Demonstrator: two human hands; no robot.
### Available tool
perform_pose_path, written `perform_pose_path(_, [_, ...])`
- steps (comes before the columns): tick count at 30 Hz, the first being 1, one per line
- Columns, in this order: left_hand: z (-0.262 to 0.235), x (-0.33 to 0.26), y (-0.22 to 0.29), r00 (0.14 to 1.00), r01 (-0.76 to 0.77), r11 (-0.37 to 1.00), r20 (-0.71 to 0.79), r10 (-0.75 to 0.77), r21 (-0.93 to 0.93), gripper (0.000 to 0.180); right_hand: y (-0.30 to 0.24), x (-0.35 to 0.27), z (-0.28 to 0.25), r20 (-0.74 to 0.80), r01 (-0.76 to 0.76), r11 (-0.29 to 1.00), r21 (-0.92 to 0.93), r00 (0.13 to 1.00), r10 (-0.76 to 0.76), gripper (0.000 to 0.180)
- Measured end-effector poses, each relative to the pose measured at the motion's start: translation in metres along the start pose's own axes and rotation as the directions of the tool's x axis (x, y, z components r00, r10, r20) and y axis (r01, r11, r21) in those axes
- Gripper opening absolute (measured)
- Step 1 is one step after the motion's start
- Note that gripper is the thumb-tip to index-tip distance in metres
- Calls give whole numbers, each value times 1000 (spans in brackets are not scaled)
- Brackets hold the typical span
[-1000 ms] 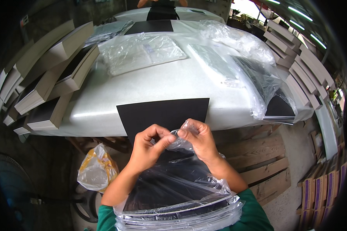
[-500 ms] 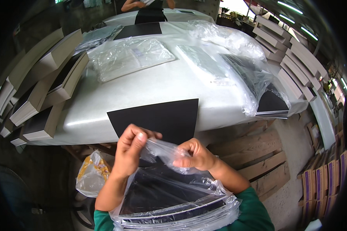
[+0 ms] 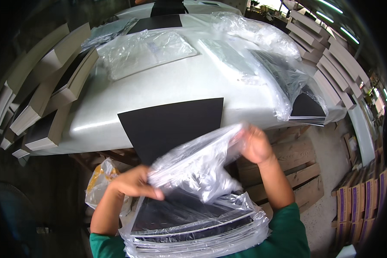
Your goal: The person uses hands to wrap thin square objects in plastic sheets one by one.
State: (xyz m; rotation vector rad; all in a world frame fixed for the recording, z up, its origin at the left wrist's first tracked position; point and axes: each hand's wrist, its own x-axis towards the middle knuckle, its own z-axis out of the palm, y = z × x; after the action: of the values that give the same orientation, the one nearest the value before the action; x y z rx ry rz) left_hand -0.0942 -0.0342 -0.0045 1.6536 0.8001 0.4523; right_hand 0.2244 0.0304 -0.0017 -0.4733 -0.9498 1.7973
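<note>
- Pinching the thin clear plastic bag (image 3: 198, 165), both hands are closed on it, one at each end, near the middle of the frame.
- The left hand (image 3: 135, 184) grips the bag's lower left edge, with the fingers curled over the plastic.
- The right hand (image 3: 254, 144) is higher and to the right. It holds the bag's top corner in a closed fist.
- The bag looks very light, soft and floppy. It crumples and sags between the two hands.
- It also looks slick and shiny, so it may slip. It would likely tear if pulled too hard.
- The best spot to hold it seems to be the open edge, with a firm pinch at each side.
- Just below the bag, at the bottom of the frame, sits a stack of bagged black sheets (image 3: 189, 223) in the person's lap.
- Those sheets look flat and stiff, and the stack is likely heavier than the bag.
- Right behind the hands, one bare black sheet (image 3: 172, 127) lies on the near edge of the white table (image 3: 189, 81).
- More clear bags (image 3: 146, 51) lie on the table in the upper part of the frame.
- Flat grey boxes (image 3: 43, 99) stand in rows along the left.
</note>
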Motion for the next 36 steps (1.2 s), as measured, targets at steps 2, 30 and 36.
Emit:
perform_pose_path(2, [-6,-3,-7,959,224,969,152,-238,104,36,8,9,-18,277,-154,908,389,960,44,20])
perform_pose_path(30, [-20,-6,-34,281,54,494,-488,826,868,67,39,-2,-16,647,193,-630,-752,399,-650,26])
perform_pose_path(36, [-27,-41,-1,875,-103,979,-451,173,175,7,17,-28,-14,499,406,-295,-865,634,-590,28])
